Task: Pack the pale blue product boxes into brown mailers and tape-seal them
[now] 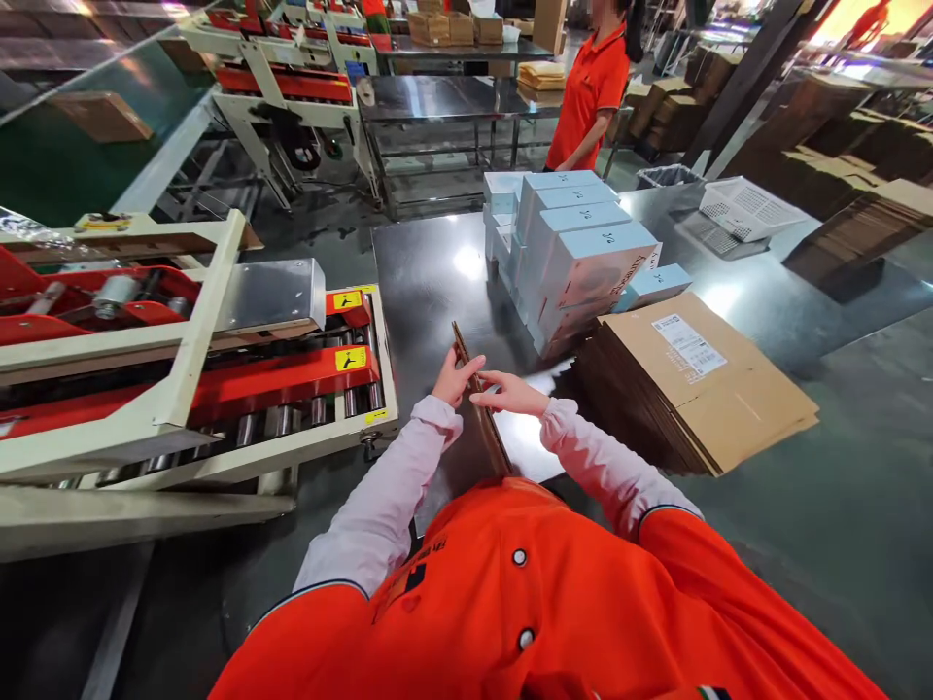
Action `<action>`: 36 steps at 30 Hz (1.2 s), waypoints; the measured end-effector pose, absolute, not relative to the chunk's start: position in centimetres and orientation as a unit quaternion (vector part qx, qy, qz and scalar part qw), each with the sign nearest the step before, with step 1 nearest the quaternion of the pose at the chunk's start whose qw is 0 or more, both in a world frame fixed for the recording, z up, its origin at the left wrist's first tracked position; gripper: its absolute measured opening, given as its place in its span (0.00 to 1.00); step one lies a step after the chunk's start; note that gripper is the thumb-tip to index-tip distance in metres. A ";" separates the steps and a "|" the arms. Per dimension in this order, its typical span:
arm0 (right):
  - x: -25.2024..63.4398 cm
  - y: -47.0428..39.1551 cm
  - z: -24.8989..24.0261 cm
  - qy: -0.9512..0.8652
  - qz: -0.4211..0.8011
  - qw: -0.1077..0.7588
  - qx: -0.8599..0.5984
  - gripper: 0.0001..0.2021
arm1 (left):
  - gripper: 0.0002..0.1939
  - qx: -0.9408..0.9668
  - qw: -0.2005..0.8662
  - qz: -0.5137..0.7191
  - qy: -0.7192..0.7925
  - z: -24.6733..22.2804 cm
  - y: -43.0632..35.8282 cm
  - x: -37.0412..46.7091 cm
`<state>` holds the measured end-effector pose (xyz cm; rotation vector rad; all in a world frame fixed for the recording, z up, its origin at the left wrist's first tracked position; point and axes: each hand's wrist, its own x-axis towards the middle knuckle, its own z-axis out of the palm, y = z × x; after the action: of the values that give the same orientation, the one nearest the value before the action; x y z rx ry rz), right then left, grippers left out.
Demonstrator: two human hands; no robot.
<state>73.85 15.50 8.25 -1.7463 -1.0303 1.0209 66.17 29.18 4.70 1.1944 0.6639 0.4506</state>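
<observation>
Between my hands a folded-flat cardboard box (490, 428) stands on edge, so only its thin brown edge shows. My left hand (455, 378) grips it from the left side, thumb over the top edge. My right hand (508, 393) pinches the same edge from the right, thumb and forefinger close to it. Just beyond on the right stand several stacked light-blue boxes (594, 243). A pile of flat cardboard boxes (750, 394) lies to the right of my right hand, the top one bearing a white label (689, 345).
The steel table (423, 272) lies under the work. On the left a red and cream roller conveyor machine (292, 389) reaches the table's edge. A white plastic basket (750, 207) sits at the far right. Across the table stands a person in an orange shirt (594, 87).
</observation>
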 end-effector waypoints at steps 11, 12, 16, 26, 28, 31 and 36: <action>74.6 13.7 2.6 -0.170 0.549 0.635 -0.516 0.33 | 0.44 0.490 0.771 0.100 0.395 3.9 28.8 66.0; 73.8 14.4 2.3 -0.174 0.544 0.638 -0.516 0.34 | 0.46 0.489 0.778 0.103 0.382 4.3 28.8 66.2; 72.3 16.8 1.7 -0.230 0.473 0.636 -0.565 0.33 | 0.54 0.489 0.780 0.083 0.381 5.8 29.8 65.5; 72.9 15.9 9.7 -0.735 0.218 0.161 -0.621 0.09 | 0.50 0.810 0.426 0.216 0.340 9.3 32.7 64.8; 69.9 15.7 11.4 -0.769 0.201 0.058 -0.604 0.13 | 0.37 0.884 0.328 0.213 0.254 10.3 33.2 65.4; 65.3 16.0 12.8 -0.757 0.169 -0.071 -0.628 0.12 | 0.12 0.939 0.264 0.143 0.165 11.5 34.2 65.8; 64.7 18.4 13.5 -0.803 0.238 -0.162 -0.522 0.09 | 0.09 0.962 0.205 0.070 0.164 11.3 34.4 63.4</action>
<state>64.70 18.38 13.49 -1.8332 -2.8228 0.8349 63.41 34.36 11.28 2.6831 0.4577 0.1952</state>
